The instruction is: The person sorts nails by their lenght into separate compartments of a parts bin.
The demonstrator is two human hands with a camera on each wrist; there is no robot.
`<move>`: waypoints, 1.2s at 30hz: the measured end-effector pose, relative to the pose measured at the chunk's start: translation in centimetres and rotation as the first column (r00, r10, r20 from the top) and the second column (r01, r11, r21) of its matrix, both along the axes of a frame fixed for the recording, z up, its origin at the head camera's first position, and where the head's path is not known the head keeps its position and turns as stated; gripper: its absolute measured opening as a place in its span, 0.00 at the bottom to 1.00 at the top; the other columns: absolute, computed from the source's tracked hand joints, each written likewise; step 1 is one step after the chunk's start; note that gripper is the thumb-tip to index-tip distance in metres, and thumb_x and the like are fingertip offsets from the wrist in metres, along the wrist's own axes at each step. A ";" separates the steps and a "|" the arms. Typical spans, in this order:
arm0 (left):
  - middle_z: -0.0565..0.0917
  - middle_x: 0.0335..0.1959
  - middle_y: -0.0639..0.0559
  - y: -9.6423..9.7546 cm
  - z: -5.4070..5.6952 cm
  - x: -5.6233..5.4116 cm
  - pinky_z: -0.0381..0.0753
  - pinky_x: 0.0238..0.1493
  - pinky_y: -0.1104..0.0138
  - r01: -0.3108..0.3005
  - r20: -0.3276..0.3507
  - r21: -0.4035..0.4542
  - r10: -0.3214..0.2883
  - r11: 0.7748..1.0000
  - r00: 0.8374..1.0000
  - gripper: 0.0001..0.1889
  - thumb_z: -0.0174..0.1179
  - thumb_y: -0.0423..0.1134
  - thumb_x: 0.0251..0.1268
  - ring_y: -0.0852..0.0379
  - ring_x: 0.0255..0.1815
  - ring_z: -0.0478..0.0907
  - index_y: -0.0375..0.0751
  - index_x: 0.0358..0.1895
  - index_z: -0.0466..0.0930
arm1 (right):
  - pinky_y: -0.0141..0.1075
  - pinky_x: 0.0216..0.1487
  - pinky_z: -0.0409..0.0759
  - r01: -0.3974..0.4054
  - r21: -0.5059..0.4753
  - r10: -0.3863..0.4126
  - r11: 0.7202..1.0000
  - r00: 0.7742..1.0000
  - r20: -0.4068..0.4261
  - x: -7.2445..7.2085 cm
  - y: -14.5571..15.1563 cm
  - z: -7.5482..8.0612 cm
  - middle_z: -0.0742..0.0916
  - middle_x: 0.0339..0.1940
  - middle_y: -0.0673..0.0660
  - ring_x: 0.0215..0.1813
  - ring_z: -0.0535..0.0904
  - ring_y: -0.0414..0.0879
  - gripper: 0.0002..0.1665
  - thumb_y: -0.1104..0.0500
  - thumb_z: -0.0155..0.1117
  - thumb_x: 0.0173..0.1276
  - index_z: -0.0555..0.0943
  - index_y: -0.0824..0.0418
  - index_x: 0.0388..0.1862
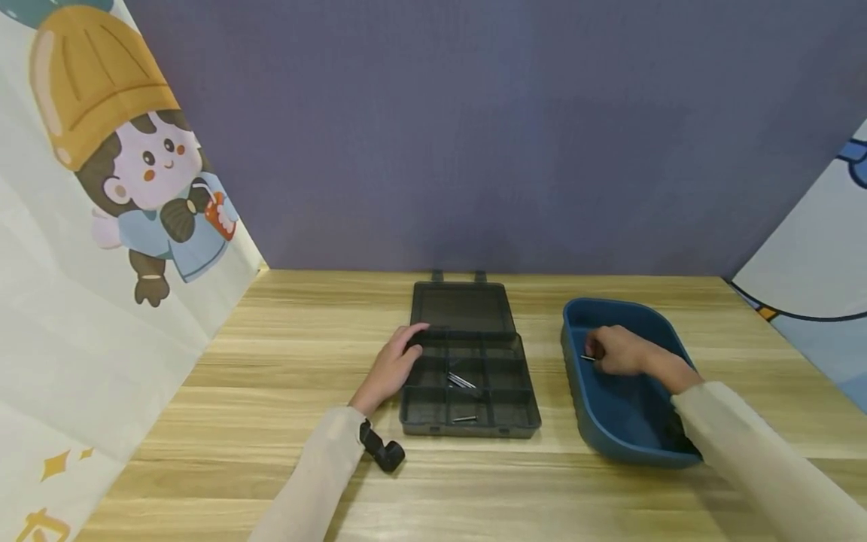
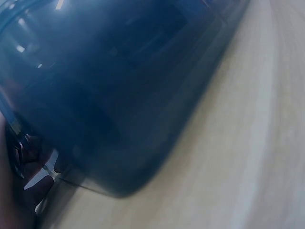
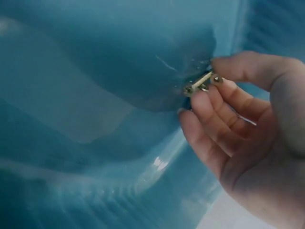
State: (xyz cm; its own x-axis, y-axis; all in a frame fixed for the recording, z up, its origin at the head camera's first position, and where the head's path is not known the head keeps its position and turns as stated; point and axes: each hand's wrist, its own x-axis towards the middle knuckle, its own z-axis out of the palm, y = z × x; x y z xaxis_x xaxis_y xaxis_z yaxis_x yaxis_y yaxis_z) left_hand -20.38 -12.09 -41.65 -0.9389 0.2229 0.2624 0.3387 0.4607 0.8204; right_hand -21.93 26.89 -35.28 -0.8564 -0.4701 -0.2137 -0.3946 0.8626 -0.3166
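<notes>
A dark translucent divided box (image 1: 424,406) lies on the table with its lid (image 1: 463,307) folded back. My left hand (image 1: 389,370) rests along the box's left edge, fingers fairly straight. Several slim silver screws (image 1: 462,382) sit in its middle compartment, and another screw (image 1: 464,418) lies in the front middle one. To the right, my right hand (image 1: 619,351) is down inside a blue bin (image 1: 588,421). Its thumb and fingertips pinch small metal screws (image 3: 202,82), seen close in the right wrist view; how many cannot be told.
Wood-grain table (image 1: 284,421) surrounds both containers. A grey-purple panel (image 1: 474,135) stands behind them, and a printed white sheet (image 1: 81,324) borders the left side. Some dark things lie at the bin's near right corner, partly behind the right sleeve (image 1: 745,444).
</notes>
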 end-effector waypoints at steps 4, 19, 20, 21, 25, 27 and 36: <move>0.74 0.61 0.42 0.0 0.1 0.0 0.64 0.66 0.47 -0.002 -0.002 -0.004 0.002 1.000 1.000 0.22 0.48 0.33 0.67 0.43 0.67 0.67 0.41 0.65 0.70 | 0.35 0.27 0.67 0.009 -0.015 -0.010 1.000 1.000 -0.023 0.2 -0.2 0.0 0.78 0.24 0.52 0.24 0.68 0.42 0.01 0.67 0.59 0.60 0.76 0.63 0.30; 0.74 0.60 0.42 0.2 0.2 0.0 0.64 0.66 0.46 0.003 -0.003 -0.007 -0.003 1.000 1.000 0.23 0.48 0.33 0.67 0.42 0.66 0.67 0.41 0.65 0.70 | 0.34 0.27 0.66 0.016 -0.008 -0.016 1.000 0.998 -0.053 0.7 -0.2 2.6 0.75 0.21 0.50 0.21 0.66 0.41 0.03 0.68 0.57 0.60 0.75 0.62 0.30; 0.74 0.60 0.42 0.2 0.2 0.0 0.64 0.66 0.46 0.005 -0.007 -0.007 -0.005 1.000 1.000 0.23 0.48 0.33 0.67 0.42 0.66 0.68 0.41 0.65 0.70 | 0.34 0.27 0.66 0.008 -0.007 -0.009 1.000 0.998 -0.059 0.8 -0.3 2.9 0.75 0.21 0.50 0.21 0.66 0.41 0.03 0.68 0.57 0.60 0.75 0.62 0.30; 0.74 0.60 0.42 0.2 0.2 0.0 0.64 0.66 0.46 0.005 -0.010 -0.006 -0.005 1.000 1.000 0.23 0.48 0.33 0.67 0.42 0.66 0.68 0.41 0.65 0.70 | 0.34 0.27 0.65 -0.001 -0.009 0.000 1.000 0.998 -0.065 1.0 -0.4 3.2 0.75 0.21 0.50 0.21 0.66 0.41 0.03 0.68 0.57 0.60 0.75 0.62 0.30; 0.74 0.61 0.42 0.1 0.3 0.0 0.64 0.66 0.47 0.000 -0.007 -0.007 0.000 1.000 1.000 0.23 0.48 0.33 0.67 0.42 0.66 0.68 0.42 0.65 0.70 | 0.33 0.26 0.66 -0.044 -0.016 0.042 0.999 0.994 -0.098 1.5 -0.8 4.2 0.76 0.21 0.49 0.21 0.67 0.39 0.04 0.69 0.58 0.59 0.76 0.61 0.29; 0.74 0.61 0.42 0.1 0.3 0.0 0.64 0.66 0.47 -0.004 -0.007 -0.007 0.004 1.000 1.000 0.23 0.48 0.33 0.67 0.42 0.66 0.68 0.42 0.65 0.70 | 0.33 0.27 0.67 -0.055 -0.016 0.053 0.998 0.993 -0.109 1.7 -1.0 4.6 0.77 0.22 0.48 0.22 0.67 0.39 0.04 0.69 0.58 0.59 0.76 0.61 0.29; 0.73 0.62 0.42 0.1 0.2 0.1 0.63 0.67 0.47 -0.010 -0.002 -0.008 0.010 1.000 1.000 0.23 0.48 0.33 0.67 0.42 0.67 0.67 0.41 0.65 0.70 | 0.32 0.27 0.68 -0.088 -0.029 0.084 0.996 0.989 -0.121 3.5 -2.6 6.5 0.78 0.23 0.47 0.23 0.68 0.38 0.06 0.69 0.58 0.60 0.76 0.58 0.29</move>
